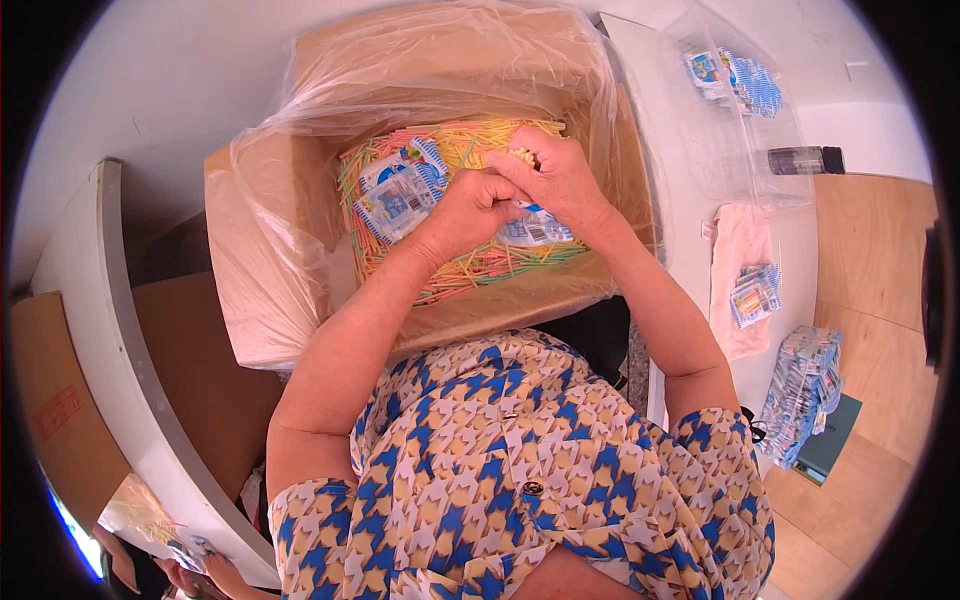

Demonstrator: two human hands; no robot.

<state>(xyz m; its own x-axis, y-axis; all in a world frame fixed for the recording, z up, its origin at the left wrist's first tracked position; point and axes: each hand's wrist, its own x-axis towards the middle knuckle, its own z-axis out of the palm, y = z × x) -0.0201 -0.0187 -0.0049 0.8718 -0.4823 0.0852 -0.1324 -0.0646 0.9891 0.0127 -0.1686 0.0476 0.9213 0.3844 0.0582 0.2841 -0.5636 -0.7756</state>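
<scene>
Both of my hands meet over a box full of thin pastel sticks [470, 275] in yellow, pink and green. My right hand [562, 180] is closed round a bundle of sticks [523, 156], whose pale ends poke out by the thumb and forefinger. My left hand [468, 212] is closed, its fingertips against the right one; what it pinches is hidden. Just beneath the hands is a blue-and-white plastic packet [538, 230], partly covered by them. Left of my left hand, more printed packets [400, 200] lie on the sticks.
A clear liner [270, 200] drapes over the cardboard box [450, 55]. To the right are a clear bin [790, 110] with packets, a dark bottle [800, 160], a pink cloth [738, 235] and stacked packets [800, 385]. Another person's hands [215, 572] show at lower left.
</scene>
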